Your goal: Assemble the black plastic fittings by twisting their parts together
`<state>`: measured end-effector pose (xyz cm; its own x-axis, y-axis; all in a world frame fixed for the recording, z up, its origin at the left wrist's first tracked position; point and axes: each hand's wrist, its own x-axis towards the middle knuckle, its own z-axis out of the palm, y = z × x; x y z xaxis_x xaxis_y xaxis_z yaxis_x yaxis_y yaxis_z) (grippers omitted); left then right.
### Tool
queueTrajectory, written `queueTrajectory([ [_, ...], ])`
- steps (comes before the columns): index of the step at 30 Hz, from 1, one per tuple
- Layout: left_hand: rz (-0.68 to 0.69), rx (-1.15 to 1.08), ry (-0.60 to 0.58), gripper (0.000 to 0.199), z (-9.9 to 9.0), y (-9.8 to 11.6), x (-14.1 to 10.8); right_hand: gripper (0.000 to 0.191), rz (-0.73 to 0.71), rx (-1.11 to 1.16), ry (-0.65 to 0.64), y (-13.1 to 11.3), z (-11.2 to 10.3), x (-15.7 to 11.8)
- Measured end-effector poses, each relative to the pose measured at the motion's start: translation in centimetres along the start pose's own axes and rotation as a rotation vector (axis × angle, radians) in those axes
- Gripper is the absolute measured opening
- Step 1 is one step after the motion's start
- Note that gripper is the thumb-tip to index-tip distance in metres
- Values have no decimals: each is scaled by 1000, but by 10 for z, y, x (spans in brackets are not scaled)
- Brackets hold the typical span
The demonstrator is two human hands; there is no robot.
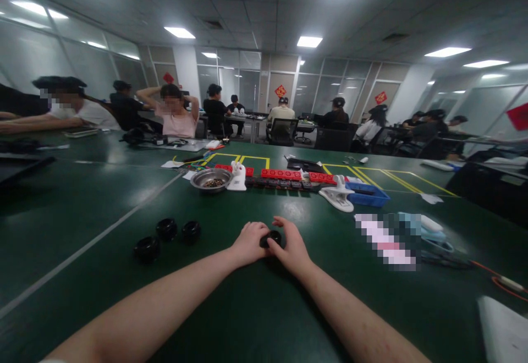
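Near the middle of the green table (231,319), my left hand (248,243) and my right hand (291,248) meet around a small glossy black round piece (272,237). My left fingers curl against its left side. The right thumb lies over its near edge, with the other right fingers bent round its far side. Much of the piece is hidden by the fingers, so its exact kind is unclear. To the left sit three similar black round pieces (166,230), apart from both hands.
Beyond my hands are a metal bowl (200,182) of small parts, white clips (236,179), red socket-like strips (281,174) and a blue tray (369,199). A blurred pink-white item (383,242) lies right. Several people sit at tables further off.
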<state>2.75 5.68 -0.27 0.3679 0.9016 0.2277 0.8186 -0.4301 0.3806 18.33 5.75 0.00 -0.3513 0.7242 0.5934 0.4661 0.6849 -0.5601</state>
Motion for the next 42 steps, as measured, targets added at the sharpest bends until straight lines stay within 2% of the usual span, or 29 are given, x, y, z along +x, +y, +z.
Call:
queueTrajectory([
  [6,3,-9,1,30,-1,1,-1,33,29,-25,0,2,4,2],
  [12,5,-17,6,32,0,0,-1,41,18,-18,-7,1,3,0],
  [19,1,-1,-3,33,-1,1,-1,36,48,-20,5,0,4,1],
  [25,-2,20,-11,32,-1,1,-2,44,28,2,-4,-1,3,0],
  [32,24,32,4,36,-2,2,-3,35,37,-17,5,1,3,0],
  [36,35,43,12,35,-2,2,-3,43,1,11,-14,-1,2,-1],
  [42,47,48,15,36,0,1,-3,45,36,-29,56,1,3,0],
])
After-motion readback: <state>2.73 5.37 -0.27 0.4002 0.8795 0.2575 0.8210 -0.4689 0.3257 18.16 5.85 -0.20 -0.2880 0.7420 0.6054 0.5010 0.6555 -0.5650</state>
